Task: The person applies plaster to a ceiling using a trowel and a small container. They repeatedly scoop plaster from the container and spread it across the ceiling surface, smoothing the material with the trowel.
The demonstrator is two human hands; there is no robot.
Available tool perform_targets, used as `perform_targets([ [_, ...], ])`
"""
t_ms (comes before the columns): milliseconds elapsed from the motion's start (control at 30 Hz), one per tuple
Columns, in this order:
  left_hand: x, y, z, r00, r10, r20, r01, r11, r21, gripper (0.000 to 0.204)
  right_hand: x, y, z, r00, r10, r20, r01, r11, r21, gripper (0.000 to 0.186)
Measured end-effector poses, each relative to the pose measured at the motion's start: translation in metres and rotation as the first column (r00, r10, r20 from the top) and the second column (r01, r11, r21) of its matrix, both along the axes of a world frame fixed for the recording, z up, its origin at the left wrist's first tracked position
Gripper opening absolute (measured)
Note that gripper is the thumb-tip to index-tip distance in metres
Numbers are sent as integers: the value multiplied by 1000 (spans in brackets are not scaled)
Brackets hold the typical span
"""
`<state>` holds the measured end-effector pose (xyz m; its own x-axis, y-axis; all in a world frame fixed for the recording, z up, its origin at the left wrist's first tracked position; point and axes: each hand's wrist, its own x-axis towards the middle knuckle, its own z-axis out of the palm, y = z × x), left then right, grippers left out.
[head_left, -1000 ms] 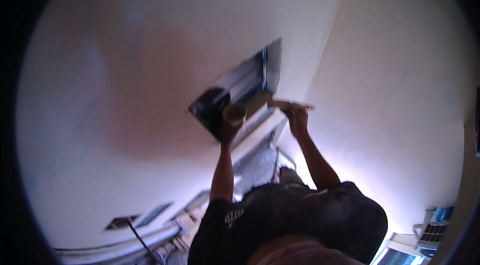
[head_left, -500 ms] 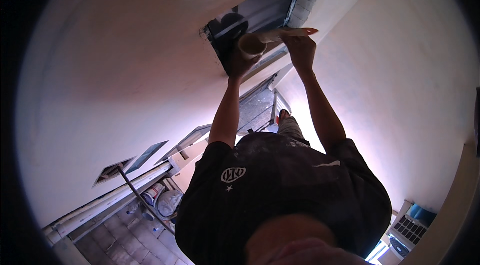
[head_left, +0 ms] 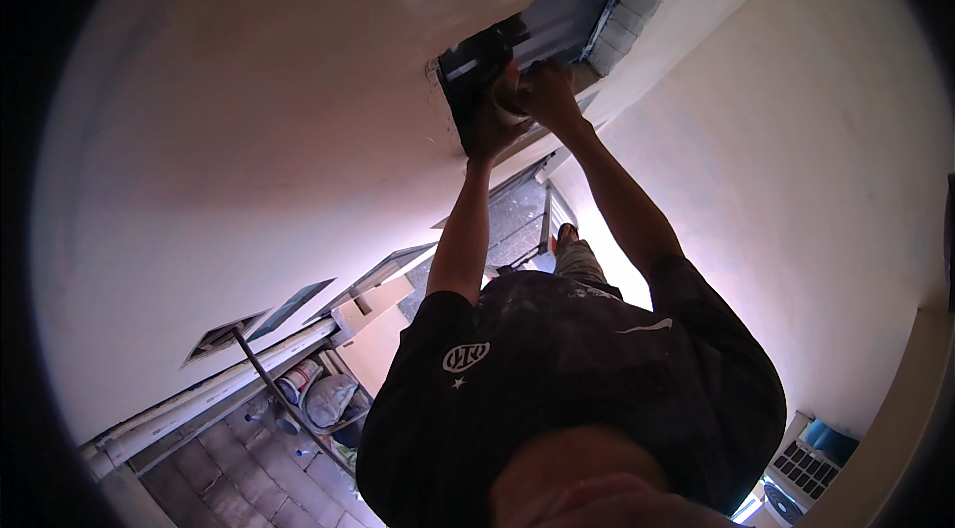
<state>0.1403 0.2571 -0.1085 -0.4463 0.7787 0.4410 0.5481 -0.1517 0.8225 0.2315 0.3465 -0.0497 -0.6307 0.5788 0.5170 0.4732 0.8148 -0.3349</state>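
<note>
Both arms reach up to a rectangular window opening (head_left: pixel 642 15) with a rough, broken plaster edge. My left hand (head_left: pixel 491 136), in shadow, is closed round a pale, round cup (head_left: pixel 505 110) at the opening's lower edge. Close beside it, my right hand (head_left: pixel 549 95) is closed on a flat, pale tool with an orange-red end (head_left: pixel 512 75). That end shows just above the cup's mouth. The rest of the tool is covered by my fingers, and its kind is unclear. Whether it touches the cup's inside cannot be seen.
A smooth, pale wall (head_left: pixel 249 130) surrounds the opening. Far below at left, a metal pole (head_left: pixel 284 399) slants past a bucket (head_left: pixel 296 381) and a filled plastic bag (head_left: pixel 330 401) above a tiled floor (head_left: pixel 239 468). An air-conditioner unit (head_left: pixel 801 473) is at lower right.
My right hand has moved left, toward the cup. The tool's orange-red end, which pointed right, is now above the cup. In the picture, the opening has shifted slightly right and down.
</note>
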Motion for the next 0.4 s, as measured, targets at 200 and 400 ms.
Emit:
perform_targets([
  [200,-2,5,-16,1000,8,25,-9,1000,24,91,1,0,-7,991,-59,121,65,996,-53,28],
  [400,-8,3,-24,1000,-27,5,27,1000,10,88,38,10,26,978,-35,-206,-128,681,-721,46],
])
